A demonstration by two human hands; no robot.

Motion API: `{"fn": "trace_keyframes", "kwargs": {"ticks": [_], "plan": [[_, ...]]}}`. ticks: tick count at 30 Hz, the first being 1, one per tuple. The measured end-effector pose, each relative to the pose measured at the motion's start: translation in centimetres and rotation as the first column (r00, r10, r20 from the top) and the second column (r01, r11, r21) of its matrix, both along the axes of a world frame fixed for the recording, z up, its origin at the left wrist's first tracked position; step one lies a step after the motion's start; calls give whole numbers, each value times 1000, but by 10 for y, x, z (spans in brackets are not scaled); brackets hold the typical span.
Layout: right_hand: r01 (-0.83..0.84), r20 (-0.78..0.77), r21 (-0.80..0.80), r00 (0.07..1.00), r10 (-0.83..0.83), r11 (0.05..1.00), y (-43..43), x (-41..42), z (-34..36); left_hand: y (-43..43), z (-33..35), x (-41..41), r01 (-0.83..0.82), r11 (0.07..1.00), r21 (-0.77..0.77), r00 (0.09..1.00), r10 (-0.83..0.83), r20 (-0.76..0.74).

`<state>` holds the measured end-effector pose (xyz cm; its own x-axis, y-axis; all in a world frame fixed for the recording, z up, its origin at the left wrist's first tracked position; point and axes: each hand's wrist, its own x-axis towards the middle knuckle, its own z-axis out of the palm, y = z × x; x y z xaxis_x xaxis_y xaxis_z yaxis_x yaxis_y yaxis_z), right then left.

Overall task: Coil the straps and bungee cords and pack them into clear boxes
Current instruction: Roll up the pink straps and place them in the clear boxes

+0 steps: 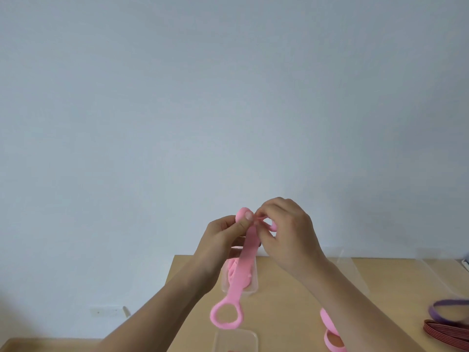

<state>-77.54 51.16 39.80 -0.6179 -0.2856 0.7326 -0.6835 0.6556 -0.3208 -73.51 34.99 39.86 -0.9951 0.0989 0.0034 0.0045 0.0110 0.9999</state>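
A pink strap with a ring at its lower end hangs from both hands, raised above the table. My left hand pinches the strap's top between thumb and fingers. My right hand grips the other end, its ring curling out by the fingers. Behind the hanging strap stands a clear box with pink straps inside. Another clear box sits at the near edge. A second pink strap lies on the table under my right forearm.
The wooden table stands against a pale wall. A clear lid or box lies at the right. A purple band and a dark red coiled cord rest at the far right edge. A wall socket shows lower left.
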Motion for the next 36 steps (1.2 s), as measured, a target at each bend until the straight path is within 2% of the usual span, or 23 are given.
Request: {"fn": "trace_keyframes", "kwargs": {"ticks": [5, 9, 17, 21, 23, 27, 30, 36], "plan": [[-6, -52, -19, 999, 5, 1000, 1, 1, -10, 4, 10, -2, 12, 994, 106, 999, -15, 33], [-90, -63, -58, 994, 86, 994, 3, 8, -9, 5, 11, -3, 48, 994, 100, 999, -49, 4], [-78, 36, -49, 996, 80, 996, 11, 7, -8, 5, 1, -12, -60, 997, 44, 998, 61, -21], [-106, 181, -127, 975, 128, 986, 14, 1, -4, 7, 1, -11, -63, 998, -4, 998, 63, -24], [-116, 227, -106, 964, 137, 988, 16, -2, -3, 7, 2, -11, -60, 998, -12, 998, 60, -24], [-120, 294, 21, 950, 109, 993, 16, -6, 1, 7, 4, -9, -60, 998, 22, 998, 61, -13], [-93, 277, 74, 958, 69, 993, 13, -5, -1, 6, 0, -9, -72, 995, 67, 997, 72, 0], [-54, 317, -19, 947, 57, 998, 10, -4, -4, 6, -12, -11, -123, 981, 147, 990, 110, 91]]}}
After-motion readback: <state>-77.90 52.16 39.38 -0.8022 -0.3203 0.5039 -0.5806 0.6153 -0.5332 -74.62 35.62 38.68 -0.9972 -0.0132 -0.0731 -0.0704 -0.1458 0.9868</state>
